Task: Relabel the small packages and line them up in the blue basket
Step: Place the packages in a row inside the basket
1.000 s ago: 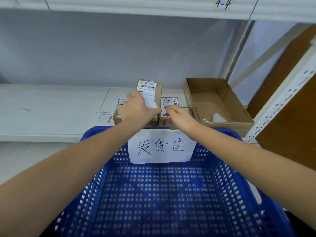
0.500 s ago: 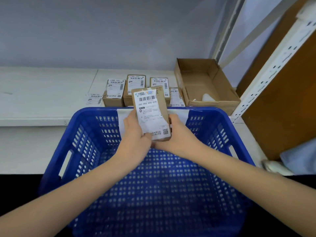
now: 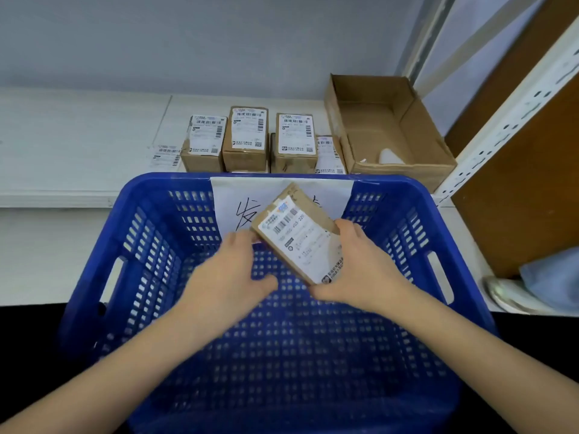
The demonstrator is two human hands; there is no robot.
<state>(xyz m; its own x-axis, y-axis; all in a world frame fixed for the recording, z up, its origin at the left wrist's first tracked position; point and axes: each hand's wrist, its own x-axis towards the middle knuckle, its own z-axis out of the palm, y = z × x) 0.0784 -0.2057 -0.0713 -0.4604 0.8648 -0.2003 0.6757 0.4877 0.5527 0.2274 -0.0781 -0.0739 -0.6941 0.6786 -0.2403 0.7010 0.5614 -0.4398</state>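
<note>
A loose label [image 3: 166, 155] lies on the shelf [image 3: 78, 142] at far left, beside four packages [image 3: 246, 137] waiting behind the blue basket [image 3: 150, 245]. Over the basket, the left hand [image 3: 233, 274] touches the held package [image 3: 297, 239] with relaxed fingers, while the right hand [image 3: 357, 267] grips its right edge. Best to steady it, then peel the old label slowly. Half a second ago it stood upright; now it tilts right, lower.

The held package [image 3: 297, 242] has a label reading "405 220" (other print blurred).
</note>
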